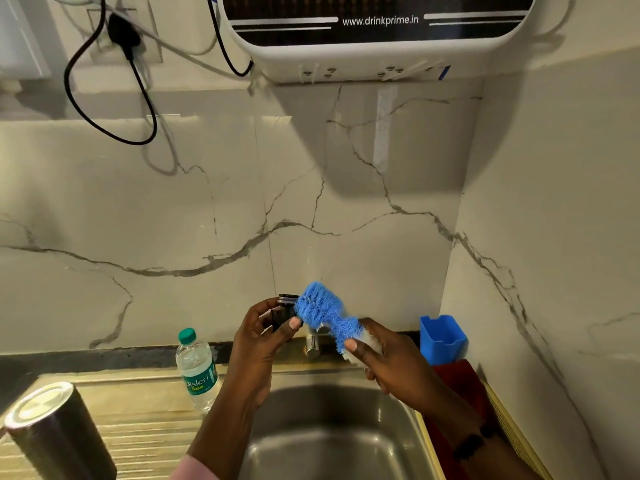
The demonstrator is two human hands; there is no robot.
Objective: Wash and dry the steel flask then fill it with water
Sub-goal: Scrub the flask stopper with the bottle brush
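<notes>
The steel flask stands upside down on the draining board at the lower left, apart from both hands. Above the sink, my left hand grips a small dark flask cap. My right hand holds a blue bristle brush by its white handle, and the bristles press against the cap's right side. Part of the cap is hidden behind my left fingers and the bristles.
A steel sink lies below the hands, with a tap at its back edge. A clear plastic water bottle stands left of the sink. A blue holder and red cloth sit right; a water purifier hangs overhead.
</notes>
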